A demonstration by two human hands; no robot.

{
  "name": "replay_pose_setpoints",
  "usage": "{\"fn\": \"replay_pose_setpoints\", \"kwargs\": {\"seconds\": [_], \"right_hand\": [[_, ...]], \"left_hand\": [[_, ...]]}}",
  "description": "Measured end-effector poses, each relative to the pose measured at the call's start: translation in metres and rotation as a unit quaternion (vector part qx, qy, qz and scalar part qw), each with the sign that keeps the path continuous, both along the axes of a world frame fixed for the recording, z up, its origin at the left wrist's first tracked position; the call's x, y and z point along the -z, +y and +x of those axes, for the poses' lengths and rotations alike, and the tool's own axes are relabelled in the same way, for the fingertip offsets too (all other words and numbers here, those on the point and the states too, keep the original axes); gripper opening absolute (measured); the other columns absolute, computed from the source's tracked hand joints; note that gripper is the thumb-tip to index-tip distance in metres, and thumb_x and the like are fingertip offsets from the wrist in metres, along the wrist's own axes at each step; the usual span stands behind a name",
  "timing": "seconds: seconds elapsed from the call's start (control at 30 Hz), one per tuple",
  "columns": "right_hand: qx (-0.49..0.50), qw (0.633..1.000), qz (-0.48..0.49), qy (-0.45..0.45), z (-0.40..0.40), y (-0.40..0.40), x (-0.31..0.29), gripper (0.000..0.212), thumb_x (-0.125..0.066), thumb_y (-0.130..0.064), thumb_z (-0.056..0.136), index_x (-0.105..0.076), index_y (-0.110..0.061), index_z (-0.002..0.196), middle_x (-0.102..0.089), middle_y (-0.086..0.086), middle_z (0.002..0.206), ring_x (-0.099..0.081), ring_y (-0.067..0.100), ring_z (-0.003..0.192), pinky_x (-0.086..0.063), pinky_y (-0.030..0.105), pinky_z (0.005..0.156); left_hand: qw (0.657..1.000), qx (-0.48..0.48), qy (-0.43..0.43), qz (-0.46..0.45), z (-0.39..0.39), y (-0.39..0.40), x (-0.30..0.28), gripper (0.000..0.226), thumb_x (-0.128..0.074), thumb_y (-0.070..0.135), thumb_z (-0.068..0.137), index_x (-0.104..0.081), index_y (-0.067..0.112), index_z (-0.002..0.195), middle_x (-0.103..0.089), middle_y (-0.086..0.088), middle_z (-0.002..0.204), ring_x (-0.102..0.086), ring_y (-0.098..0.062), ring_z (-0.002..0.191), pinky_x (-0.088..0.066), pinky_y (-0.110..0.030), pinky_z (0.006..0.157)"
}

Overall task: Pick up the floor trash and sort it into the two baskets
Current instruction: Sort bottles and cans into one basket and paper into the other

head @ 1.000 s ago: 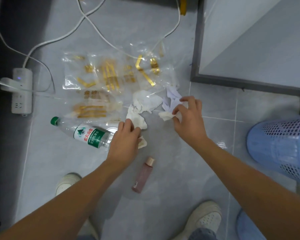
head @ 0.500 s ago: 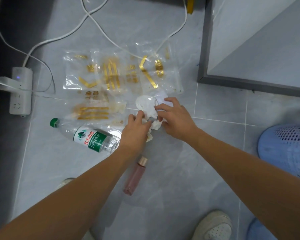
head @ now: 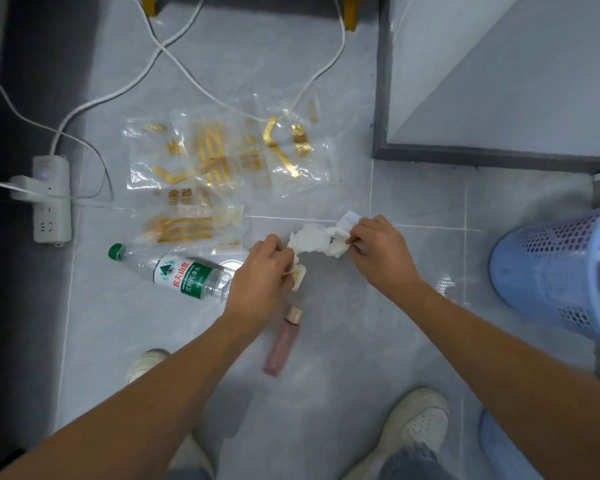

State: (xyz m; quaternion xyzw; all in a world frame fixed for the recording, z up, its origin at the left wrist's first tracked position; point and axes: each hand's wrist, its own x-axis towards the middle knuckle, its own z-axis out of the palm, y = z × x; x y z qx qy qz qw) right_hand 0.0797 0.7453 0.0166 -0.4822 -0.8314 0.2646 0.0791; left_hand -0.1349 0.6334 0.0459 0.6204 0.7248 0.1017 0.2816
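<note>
Crumpled white tissue [head: 312, 241] hangs bunched between both hands just above the grey floor tiles. My left hand [head: 260, 271] pinches its lower left end. My right hand [head: 378, 251] grips the right end, with a flat white scrap sticking out above the fingers. A clear water bottle [head: 184, 276] with a green label and cap lies on its side to the left of my left hand. A small pink bottle [head: 284, 341] lies below the hands. Clear plastic wrappers [head: 222, 161] with gold print are spread on the floor beyond. A blue mesh basket [head: 548, 268] stands at the right edge.
A white power strip [head: 51, 199] and white cables [head: 174, 60] lie at the left and far side. A grey-framed panel [head: 499, 98] fills the upper right. My two shoes [head: 413, 427] are at the bottom. Part of a second blue object [head: 496, 448] shows at the lower right.
Both hands have gathered the tissue pieces together and moved right and nearer to me, off the wrappers. The tissue is now one bunch held between them.
</note>
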Motion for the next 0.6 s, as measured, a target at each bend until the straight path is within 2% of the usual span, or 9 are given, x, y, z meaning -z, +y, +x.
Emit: {"fn": "replay_pose_setpoints", "kwargs": {"seconds": [0.13,0.3,0.4,0.47,0.53,0.6], "right_hand": [[0.13,0.991,0.001,0.046,0.036,-0.027,-0.069,0.017,-0.076,0.004,0.072,-0.067,-0.009,0.079,-0.067,0.001,0.081,-0.056,0.023,0.079,-0.048,0.034,0.064],[0.288,0.953,0.02,0.089,0.103,-0.067,-0.177,0.017,-0.074,0.004,0.068,-0.063,-0.007,0.075,-0.062,0.006,0.079,-0.056,0.027,0.077,-0.045,0.039,0.068],[0.39,0.916,0.035,0.087,0.153,-0.106,-0.241,0.018,-0.072,0.004,0.067,-0.061,-0.008,0.073,-0.061,0.005,0.076,-0.055,0.022,0.075,-0.041,0.029,0.068],[0.46,0.884,0.037,0.073,0.187,-0.142,-0.269,0.018,-0.073,0.003,0.069,-0.063,-0.01,0.074,-0.063,0.001,0.078,-0.053,0.016,0.078,-0.039,0.02,0.071],[0.521,0.85,0.041,0.065,0.229,-0.181,-0.289,0.019,-0.074,0.001,0.074,-0.065,-0.015,0.078,-0.064,-0.006,0.08,-0.057,0.015,0.081,-0.043,0.024,0.074],[0.576,0.815,0.021,0.052,0.276,-0.222,-0.298,0.022,-0.073,0.0,0.078,-0.064,-0.02,0.08,-0.063,-0.01,0.08,-0.06,0.015,0.083,-0.048,0.029,0.076]], "left_hand": [[0.999,0.038,-0.032,0.023,0.019,0.012,-0.064,0.025,-0.079,0.01,0.08,-0.055,0.015,0.082,-0.048,0.006,0.098,-0.048,-0.017,0.085,-0.051,-0.041,0.056],[0.983,0.159,-0.074,0.049,0.074,0.026,-0.165,0.022,-0.077,0.012,0.08,-0.056,0.017,0.083,-0.049,0.008,0.097,-0.05,-0.016,0.085,-0.049,-0.037,0.057],[0.967,0.228,-0.1,0.047,0.131,0.02,-0.224,0.022,-0.078,0.016,0.081,-0.057,0.019,0.083,-0.048,0.01,0.098,-0.049,-0.012,0.083,-0.04,-0.026,0.057],[0.957,0.259,-0.121,0.042,0.171,0.012,-0.252,0.023,-0.079,0.016,0.082,-0.057,0.018,0.084,-0.049,0.01,0.101,-0.051,-0.012,0.081,-0.044,-0.028,0.056],[0.947,0.281,-0.147,0.044,0.213,0.001,-0.269,0.023,-0.079,0.018,0.083,-0.057,0.018,0.084,-0.049,0.01,0.102,-0.054,-0.013,0.082,-0.05,-0.034,0.06],[0.939,0.297,-0.166,0.042,0.258,-0.015,-0.275,0.023,-0.078,0.018,0.084,-0.056,0.017,0.083,-0.048,0.009,0.102,-0.054,-0.013,0.082,-0.052,-0.035,0.062]]}}
